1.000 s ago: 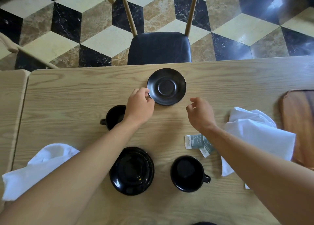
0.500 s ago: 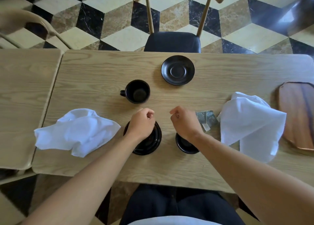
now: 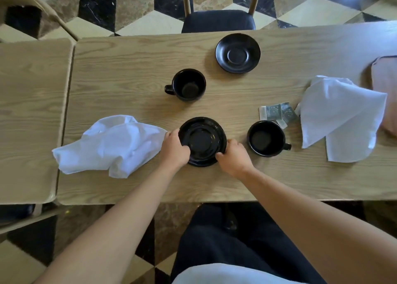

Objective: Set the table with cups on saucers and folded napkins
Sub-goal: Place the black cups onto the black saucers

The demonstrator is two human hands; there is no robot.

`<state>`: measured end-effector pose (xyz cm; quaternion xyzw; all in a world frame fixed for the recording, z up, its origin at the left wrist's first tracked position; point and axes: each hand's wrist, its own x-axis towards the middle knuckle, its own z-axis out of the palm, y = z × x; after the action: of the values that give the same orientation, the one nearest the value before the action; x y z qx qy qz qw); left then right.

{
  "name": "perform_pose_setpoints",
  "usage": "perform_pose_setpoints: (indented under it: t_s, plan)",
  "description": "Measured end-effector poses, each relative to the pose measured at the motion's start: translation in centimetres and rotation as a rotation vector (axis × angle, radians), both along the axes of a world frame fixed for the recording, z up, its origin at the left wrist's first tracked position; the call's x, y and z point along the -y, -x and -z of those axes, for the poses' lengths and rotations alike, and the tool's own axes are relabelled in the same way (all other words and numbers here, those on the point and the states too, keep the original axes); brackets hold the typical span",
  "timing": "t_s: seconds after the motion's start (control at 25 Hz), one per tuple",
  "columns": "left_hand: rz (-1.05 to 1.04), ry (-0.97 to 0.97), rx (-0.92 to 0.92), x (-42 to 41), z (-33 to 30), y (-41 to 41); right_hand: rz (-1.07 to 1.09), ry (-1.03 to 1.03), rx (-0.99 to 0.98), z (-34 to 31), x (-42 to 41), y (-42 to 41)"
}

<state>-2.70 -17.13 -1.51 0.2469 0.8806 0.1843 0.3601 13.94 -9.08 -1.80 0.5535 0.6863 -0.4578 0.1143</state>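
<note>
both hands have dropped from loose fists above the dishes onto the near saucer (image 3: 203, 141) since half a second ago. the left hand (image 3: 175, 149) grips its left rim with curled fingers, and the right hand (image 3: 233, 155) pinches its right rim, so the saucer sits clamped between them near the front edge of the table (image 3: 133, 73). whether one saucer or a small stack lies there i cannot tell; a second rim seems to show below it.

what the coming move turns on, as i judge it: the near cup (image 3: 266, 139) stands just right of the saucer, beside the right hand, its handle pointing right and away from that hand. so the right hand is the nearer one for lifting it across. the far cup (image 3: 188, 84) stands beyond the saucer, handle to the left, closer to the left hand's side. the far saucer (image 3: 238, 53) lies bare by the far edge, up and to the right of that cup.

neither cup is on a saucer yet. the left napkin (image 3: 111, 144) is crumpled, touching or nearly touching the left hand; the right napkin (image 3: 341, 116) lies loosely folded at the right, with small paper packets (image 3: 276, 112) between it and the near cup. a wooden tray (image 3: 386, 94) shows at the right edge.
</note>
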Motion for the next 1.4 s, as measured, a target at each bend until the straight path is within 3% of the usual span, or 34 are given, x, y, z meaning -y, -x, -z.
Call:
perform_pose_setpoints:
  t_s: [0.24,0.64,0.8,1.4]
  plan:
    - [-0.123,-0.064,0.042,-0.1,0.7,0.2,0.321,0.175,-0.174,0.6,0.5,-0.9]
    - [-0.296,-0.016,0.102,2.2,0.1,-6.1,0.171,0.062,-0.156,0.2,1.7,-8.3]
    - [-0.301,0.007,0.201,2.0,0.3,-8.5,0.164,0.013,-0.125,0.5,1.2,-11.0]
    - [-0.269,0.006,0.251,0.2,1.1,-11.2,0.200,-0.002,-0.090,1.3,-1.1,-13.9]
